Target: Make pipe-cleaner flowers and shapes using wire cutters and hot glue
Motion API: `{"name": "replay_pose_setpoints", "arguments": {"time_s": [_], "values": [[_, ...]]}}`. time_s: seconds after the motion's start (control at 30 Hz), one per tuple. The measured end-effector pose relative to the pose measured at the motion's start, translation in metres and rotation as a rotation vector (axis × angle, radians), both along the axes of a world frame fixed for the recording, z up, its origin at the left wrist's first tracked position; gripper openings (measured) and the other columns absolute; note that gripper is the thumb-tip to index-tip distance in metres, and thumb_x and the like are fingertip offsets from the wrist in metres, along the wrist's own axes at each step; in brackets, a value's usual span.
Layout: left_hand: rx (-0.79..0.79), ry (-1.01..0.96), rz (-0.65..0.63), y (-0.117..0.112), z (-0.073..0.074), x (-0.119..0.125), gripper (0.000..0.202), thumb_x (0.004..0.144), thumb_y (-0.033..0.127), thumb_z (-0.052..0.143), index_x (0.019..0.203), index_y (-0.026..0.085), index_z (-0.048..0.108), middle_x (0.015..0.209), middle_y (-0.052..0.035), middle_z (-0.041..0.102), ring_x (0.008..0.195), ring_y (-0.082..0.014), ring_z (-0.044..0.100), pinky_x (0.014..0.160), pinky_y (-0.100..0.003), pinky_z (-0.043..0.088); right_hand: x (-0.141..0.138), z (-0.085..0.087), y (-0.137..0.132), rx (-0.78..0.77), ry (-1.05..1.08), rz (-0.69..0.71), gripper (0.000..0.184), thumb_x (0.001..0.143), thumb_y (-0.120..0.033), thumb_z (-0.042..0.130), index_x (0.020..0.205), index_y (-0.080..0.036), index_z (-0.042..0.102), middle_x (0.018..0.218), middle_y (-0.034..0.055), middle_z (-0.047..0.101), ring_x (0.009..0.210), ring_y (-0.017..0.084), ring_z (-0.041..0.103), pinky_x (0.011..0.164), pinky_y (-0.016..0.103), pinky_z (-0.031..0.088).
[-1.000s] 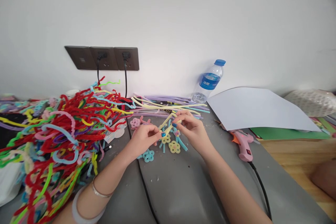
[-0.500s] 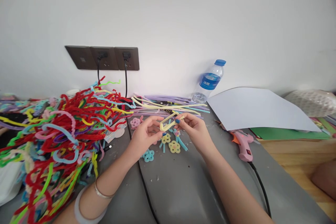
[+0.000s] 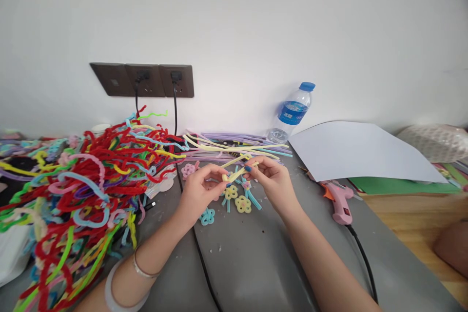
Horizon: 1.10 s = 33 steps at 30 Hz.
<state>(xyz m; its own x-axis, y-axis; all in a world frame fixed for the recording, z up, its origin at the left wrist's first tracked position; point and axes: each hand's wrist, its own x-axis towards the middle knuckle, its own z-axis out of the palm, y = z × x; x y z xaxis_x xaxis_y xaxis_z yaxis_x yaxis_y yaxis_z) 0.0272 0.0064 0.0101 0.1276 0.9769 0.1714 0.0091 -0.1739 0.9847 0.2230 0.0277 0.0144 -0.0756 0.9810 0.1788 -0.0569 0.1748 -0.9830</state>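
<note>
A pale yellow pipe cleaner [image 3: 237, 173], bent into a narrow loop, is held up between both hands above the grey table. Thumb and fingertips of my left hand [image 3: 203, 187] pinch its folded left end. My right hand [image 3: 269, 180] grips the other side between thumb and fingers. Just below and behind the hands lie small pipe cleaner flowers: a yellow flower [image 3: 243, 204], another yellow flower [image 3: 231, 192] with a blue stem, a blue flower [image 3: 207, 216] and a pink flower [image 3: 188, 170], the last partly beyond my left hand.
A tangled heap of colourful pipe cleaners [image 3: 98, 170] covers the left side. Straight pipe cleaners [image 3: 234, 148] lie along the wall near a water bottle [image 3: 291, 113]. To the right are white paper [image 3: 365, 151] and a pink glue gun [image 3: 341, 204]. A black cable [image 3: 201, 258] crosses the table.
The yellow pipe cleaner's loop looks narrower, its left fold pressed closer together by my left fingers. Both hands have stayed nearly in place.
</note>
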Motion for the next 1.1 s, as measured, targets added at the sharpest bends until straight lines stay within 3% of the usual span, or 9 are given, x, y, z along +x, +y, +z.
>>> {"name": "replay_pose_setpoints", "arguments": {"time_s": [0.2, 0.4, 0.57, 0.77, 0.93, 1.1], "values": [[-0.018, -0.085, 0.097, 0.002, 0.005, -0.001, 0.019, 0.070, 0.026, 0.075, 0.085, 0.017, 0.067, 0.079, -0.0019, 0.067, 0.075, -0.0147, 0.065, 0.065, -0.023, 0.056, 0.002, 0.000, 0.000, -0.002, 0.005, 0.004, 0.031, 0.074, -0.051, 0.079, 0.079, -0.023, 0.071, 0.069, 0.0024, 0.069, 0.063, 0.019, 0.067, 0.057, 0.032, 0.053], [-0.189, -0.227, 0.055, 0.000, 0.001, 0.004, 0.029, 0.069, 0.032, 0.080, 0.086, 0.017, 0.062, 0.073, 0.0012, 0.062, 0.064, -0.0111, 0.062, 0.056, -0.020, 0.051, 0.002, -0.004, 0.002, -0.020, 0.062, -0.013, 0.024, 0.071, -0.045, 0.083, 0.079, -0.024, 0.074, 0.077, 0.0033, 0.072, 0.069, 0.019, 0.066, 0.064, 0.034, 0.055], [-0.331, -0.252, -0.003, -0.001, -0.003, 0.009, 0.032, 0.064, 0.031, 0.080, 0.080, 0.017, 0.057, 0.070, 0.0023, 0.059, 0.062, -0.0116, 0.064, 0.046, -0.016, 0.041, -0.002, -0.005, 0.000, -0.042, 0.149, 0.012, 0.019, 0.074, -0.037, 0.082, 0.082, -0.024, 0.071, 0.087, 0.0014, 0.069, 0.076, 0.015, 0.062, 0.069, 0.028, 0.053], [-0.318, -0.221, -0.003, 0.000, -0.006, 0.012, 0.030, 0.063, 0.029, 0.079, 0.078, 0.016, 0.056, 0.067, 0.0027, 0.059, 0.059, -0.0104, 0.062, 0.044, -0.015, 0.038, -0.008, -0.002, -0.002, -0.181, 0.299, 0.025, 0.040, 0.072, -0.038, 0.083, 0.102, -0.027, 0.059, 0.087, -0.0002, 0.075, 0.073, 0.016, 0.067, 0.068, 0.029, 0.055], [-0.339, -0.223, 0.001, -0.001, -0.006, 0.012, 0.033, 0.064, 0.032, 0.080, 0.080, 0.017, 0.056, 0.067, 0.0015, 0.062, 0.060, -0.0122, 0.064, 0.044, -0.015, 0.037, -0.008, 0.002, -0.002, -0.240, 0.308, 0.059, 0.036, 0.071, -0.044, 0.083, 0.092, -0.024, 0.060, 0.095, 0.0056, 0.078, 0.090, 0.023, 0.073, 0.080, 0.035, 0.057], [-0.391, -0.250, 0.001, -0.001, -0.006, 0.012, 0.036, 0.064, 0.036, 0.082, 0.082, 0.017, 0.057, 0.069, 0.0006, 0.064, 0.061, -0.0122, 0.065, 0.047, -0.016, 0.040, -0.007, 0.005, -0.003, -0.254, 0.329, 0.072, 0.034, 0.070, -0.044, 0.084, 0.088, -0.024, 0.062, 0.094, 0.0044, 0.075, 0.087, 0.021, 0.072, 0.076, 0.033, 0.058]]}}
